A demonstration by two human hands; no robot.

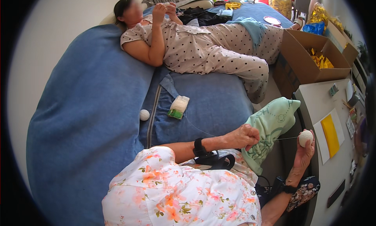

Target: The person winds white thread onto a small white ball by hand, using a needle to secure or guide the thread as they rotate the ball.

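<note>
My right hand (303, 153) holds a small white ball of thread (306, 138) up at the right, beside a white table. A thin white thread (278, 139) runs taut from the ball to my left hand (243, 136), which pinches it with closed fingers. From my left hand the thread trails left across the blue bed toward a packet of white thread (178, 107). Another small white ball (144, 114) lies on the bed. A mint-green cloth (272, 126) lies between my hands.
Another person in polka-dot clothes (203, 46) lies on the blue bed (86, 108), hands raised near the face. An open cardboard box (303, 65) holds gold-coloured pieces. The white table (321, 108) at right carries a yellow sheet (331, 135) and small items.
</note>
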